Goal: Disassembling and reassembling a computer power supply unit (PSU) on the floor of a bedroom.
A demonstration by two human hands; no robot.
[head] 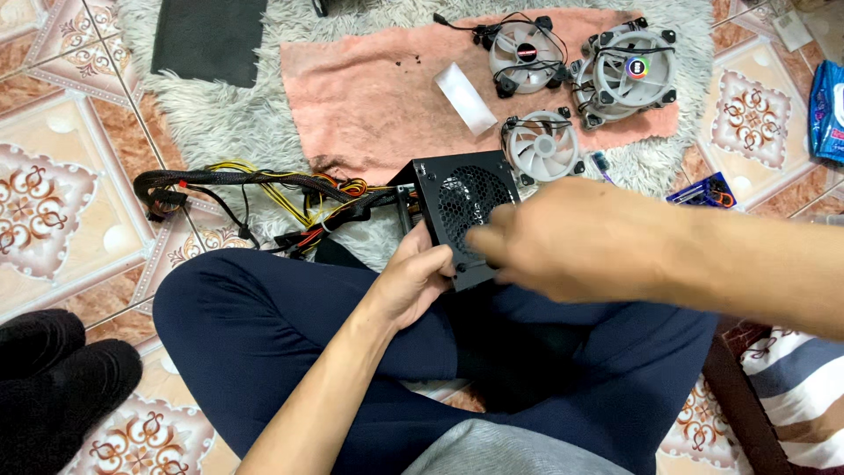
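Observation:
A black computer power supply [462, 198] with a round mesh fan grille rests tilted on my lap, its bundle of yellow, red and black cables [264, 189] trailing left over the rug. My left hand [418, 277] grips the unit's lower left corner. My right hand [563, 237], motion-blurred, reaches across the grille from the right, fingers touching the lower front edge; whether it holds anything I cannot tell.
A pink towel [369, 97] lies on a grey shaggy rug [220, 123] and carries three white case fans [541, 145] and a small white plastic piece [466, 97]. A black mat [207, 40] lies far left. Patterned tile floor surrounds. Blue packets [826, 110] lie at the right edge.

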